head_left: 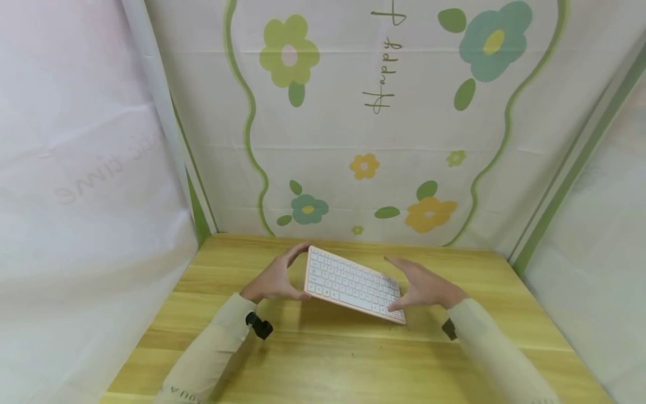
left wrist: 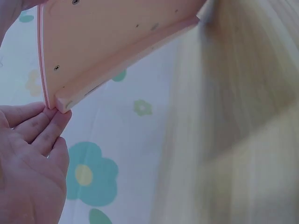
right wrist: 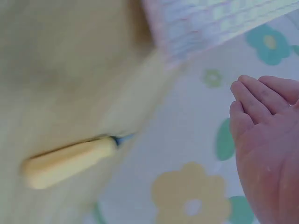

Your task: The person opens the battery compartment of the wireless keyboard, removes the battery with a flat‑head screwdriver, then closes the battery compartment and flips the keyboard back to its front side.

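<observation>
A pink-edged keyboard with white keys [head_left: 353,283] is tilted, left end higher, over the wooden table [head_left: 323,359]. The left hand [head_left: 275,279] grips its left end, fingers at the far corner, thumb at the near one. In the left wrist view the fingers of the left hand [left wrist: 35,154] touch the corner of the keyboard's pink underside [left wrist: 107,46]. By the right end, the right hand [head_left: 429,286] has its fingers extended and its thumb over the keys; contact is unclear. The right wrist view shows the right hand [right wrist: 268,140] apart from the blurred keyboard [right wrist: 205,23].
A tool with a yellowish handle [right wrist: 70,163] and a thin metal end lies on the table in the right wrist view. White cloth with printed flowers [head_left: 323,129] hangs behind the table's far edge, and more cloth [head_left: 91,224] hangs at the sides.
</observation>
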Demonstrator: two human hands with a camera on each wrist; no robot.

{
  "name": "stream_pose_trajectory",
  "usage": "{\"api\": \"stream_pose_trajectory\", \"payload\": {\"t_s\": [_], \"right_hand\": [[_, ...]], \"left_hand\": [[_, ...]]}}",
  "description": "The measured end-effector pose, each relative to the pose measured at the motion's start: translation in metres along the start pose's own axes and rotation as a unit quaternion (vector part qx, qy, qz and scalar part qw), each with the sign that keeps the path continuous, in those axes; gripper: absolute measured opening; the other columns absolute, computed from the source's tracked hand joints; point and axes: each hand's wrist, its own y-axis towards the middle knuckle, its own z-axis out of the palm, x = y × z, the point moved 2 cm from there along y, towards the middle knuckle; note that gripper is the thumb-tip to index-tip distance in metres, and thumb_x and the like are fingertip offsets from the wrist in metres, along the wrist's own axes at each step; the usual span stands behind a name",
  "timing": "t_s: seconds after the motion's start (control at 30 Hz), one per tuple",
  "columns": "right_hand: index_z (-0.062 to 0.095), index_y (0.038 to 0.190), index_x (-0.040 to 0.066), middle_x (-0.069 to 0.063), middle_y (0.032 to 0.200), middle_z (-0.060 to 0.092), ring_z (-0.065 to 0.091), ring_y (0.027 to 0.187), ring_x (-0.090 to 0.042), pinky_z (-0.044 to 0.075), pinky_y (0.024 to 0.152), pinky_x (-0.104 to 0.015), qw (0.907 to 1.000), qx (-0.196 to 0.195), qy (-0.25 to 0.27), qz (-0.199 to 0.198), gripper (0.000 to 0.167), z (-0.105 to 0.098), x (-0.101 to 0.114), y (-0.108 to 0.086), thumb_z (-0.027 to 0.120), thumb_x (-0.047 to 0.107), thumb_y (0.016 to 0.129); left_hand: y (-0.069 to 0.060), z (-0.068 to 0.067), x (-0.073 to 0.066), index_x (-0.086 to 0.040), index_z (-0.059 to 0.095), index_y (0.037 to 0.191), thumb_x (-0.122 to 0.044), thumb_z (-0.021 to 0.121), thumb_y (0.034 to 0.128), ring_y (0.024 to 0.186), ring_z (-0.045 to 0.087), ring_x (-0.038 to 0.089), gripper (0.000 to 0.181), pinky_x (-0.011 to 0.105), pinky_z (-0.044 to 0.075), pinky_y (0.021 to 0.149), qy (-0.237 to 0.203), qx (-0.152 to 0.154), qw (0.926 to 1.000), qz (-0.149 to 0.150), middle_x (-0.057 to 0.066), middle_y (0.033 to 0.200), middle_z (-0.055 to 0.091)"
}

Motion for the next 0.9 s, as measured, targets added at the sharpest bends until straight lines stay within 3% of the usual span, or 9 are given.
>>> {"api": "stream_pose_trajectory", "payload": {"t_s": [0.23, 0.5, 0.7, 0.9], "right_hand": [[0.023, 0.169, 0.008, -0.017, 0.172, 0.033, 0.039, 0.155, -0.041, 0.039, 0.122, -0.062, 0.9993, 0.005, 0.009, -0.035, 0.128, -0.029, 0.046, 0.024, 0.092, 0.059, 0.074], [0.022, 0.169, 0.013, -0.011, 0.175, 0.028, 0.031, 0.16, -0.035, 0.035, 0.125, -0.062, 0.9971, 0.01, 0.022, -0.072, 0.127, -0.048, 0.092, 0.056, 0.089, 0.064, 0.074], [0.022, 0.17, 0.017, -0.007, 0.175, 0.028, 0.031, 0.16, -0.031, 0.034, 0.126, -0.059, 0.997, 0.012, 0.013, -0.075, 0.128, -0.055, 0.116, 0.074, 0.089, 0.067, 0.073], [0.026, 0.168, 0.012, -0.012, 0.173, 0.032, 0.034, 0.159, -0.034, 0.036, 0.124, -0.061, 0.997, 0.009, 0.006, -0.077, 0.126, -0.059, 0.129, 0.084, 0.089, 0.066, 0.074]], "left_hand": [[0.015, -0.001, -0.017, -0.011, 0.027, 0.167, -0.02, 0.098, 0.0646, 0.16, 0.031, 0.032, 0.124, 0.06, 0.022, 0.131, 0.008, -0.013, 0.9998, 0.013, 0.012, 0.168, 0.04], [0.031, 0.0, -0.036, -0.001, 0.029, 0.165, -0.022, 0.097, 0.0656, 0.159, 0.033, 0.033, 0.122, 0.058, 0.022, 0.131, 0.01, -0.021, 0.9993, 0.029, 0.013, 0.166, 0.043], [0.039, 0.002, -0.046, -0.006, 0.031, 0.165, -0.024, 0.097, 0.0699, 0.158, 0.034, 0.031, 0.117, 0.059, 0.021, 0.131, -0.006, -0.019, 0.999, 0.04, 0.009, 0.166, 0.044], [0.043, 0.003, -0.048, -0.008, 0.031, 0.165, -0.024, 0.097, 0.0711, 0.155, 0.04, 0.028, 0.116, 0.056, 0.021, 0.132, -0.013, -0.028, 0.9989, 0.035, 0.007, 0.163, 0.047]]}}
